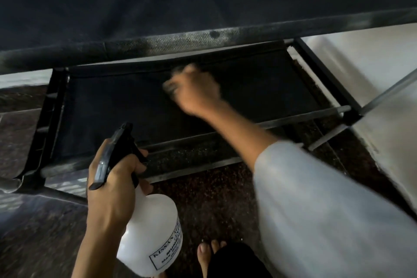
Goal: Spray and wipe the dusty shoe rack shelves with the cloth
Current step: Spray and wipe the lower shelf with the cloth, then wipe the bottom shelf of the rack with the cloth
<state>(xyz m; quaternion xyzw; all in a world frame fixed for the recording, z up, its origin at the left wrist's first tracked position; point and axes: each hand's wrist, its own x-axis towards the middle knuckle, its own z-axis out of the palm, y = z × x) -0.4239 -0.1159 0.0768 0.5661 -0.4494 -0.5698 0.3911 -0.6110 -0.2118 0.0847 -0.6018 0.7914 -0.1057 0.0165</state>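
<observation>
Looking down through the head camera: the right hand (197,91) sits on the lower shelf (117,106) of the black shoe rack (325,79), toward the shelf's 12 o'clock edge, right of centre. Hand is motion-blurred; fingers are curled over a small greyish cloth (173,84) that shows at the hand's 10 o'clock side, pressed to the dark fabric. Right forearm runs back toward 5 o'clock in a light grey sleeve (316,205).

Left hand (112,185) at 7 o'clock of frame grips the neck of a white spray bottle (153,232), fingers wrapped round the black trigger head (115,153); nozzle points toward 12 o'clock, over the shelf's near rail.

Upper shelf (180,2) fills the top of frame; its front bar (191,39) carries pale dust. Bare toes (208,253) at 6 o'clock on dark speckled floor (214,198).
</observation>
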